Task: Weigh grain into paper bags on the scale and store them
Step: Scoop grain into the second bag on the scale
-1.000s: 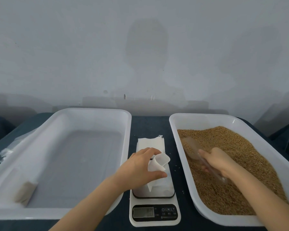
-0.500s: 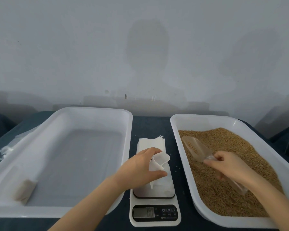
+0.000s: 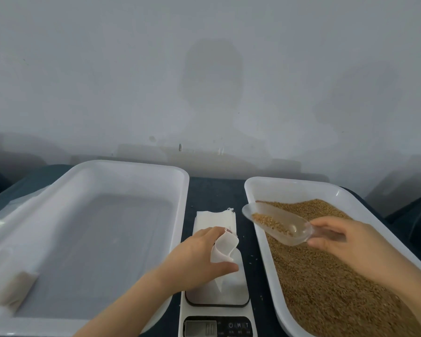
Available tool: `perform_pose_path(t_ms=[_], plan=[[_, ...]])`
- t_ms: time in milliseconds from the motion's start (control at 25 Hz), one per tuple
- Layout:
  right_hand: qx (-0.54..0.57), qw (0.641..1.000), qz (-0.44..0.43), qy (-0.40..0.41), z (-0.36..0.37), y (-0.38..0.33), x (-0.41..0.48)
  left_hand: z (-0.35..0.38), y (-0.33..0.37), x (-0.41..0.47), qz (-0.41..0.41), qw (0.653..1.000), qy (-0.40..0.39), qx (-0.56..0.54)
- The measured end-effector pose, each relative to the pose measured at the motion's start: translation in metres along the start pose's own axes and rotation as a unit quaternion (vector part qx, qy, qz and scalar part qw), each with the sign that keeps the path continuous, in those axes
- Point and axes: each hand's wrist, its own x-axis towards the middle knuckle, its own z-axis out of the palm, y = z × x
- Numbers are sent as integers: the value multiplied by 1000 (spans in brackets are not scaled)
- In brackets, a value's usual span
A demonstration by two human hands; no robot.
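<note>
We found two white plastic trays on the dark tabletop (image 3: 216, 190) with a small digital scale (image 3: 216, 312) between their near ends. The left tray (image 3: 131, 171) held a single filled paper bag (image 3: 16, 290) lying in its near left corner, while the right tray (image 3: 250, 190) was heaped with golden-brown grain (image 3: 326, 288). A flat stack of white paper bags (image 3: 214, 218) lay just beyond the scale. Our left hand (image 3: 195, 259) gripped an open paper bag (image 3: 223, 248) at its mouth, thumb below and fingers above, and the bag's lower end rested on the scale platform. Our right hand (image 3: 343, 242) was closed around the handle of a clear plastic scoop (image 3: 277, 222), which hung above the left rim of the grain tray, near the bag's mouth but apart from it. The scoop carried a modest load of grain in its bowl. The held bag looked thin, white and crumpled, its mouth curled open; the scale's display was too blurred for us to read.
</note>
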Motion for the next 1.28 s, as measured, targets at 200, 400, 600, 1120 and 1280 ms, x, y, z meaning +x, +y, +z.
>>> perform_pose_path(t_ms=[200,400,600,1120,1280], plan=[[-20,998,-44,-45,-4,-18,-5,2,-1,2,12,999,1,34],[-82,993,-73,-35,-5,-29,-1,3,-4,3,22,999,-1,45],[-168,981,-98,-23,-10,-32,4,4,-6,3,20,999,-2,39],[-225,964,-139,-17,-4,-46,16,4,-4,10,15,998,-27,59],[-230,964,-135,-22,-6,-47,15,3,-2,12,8,998,-42,43]])
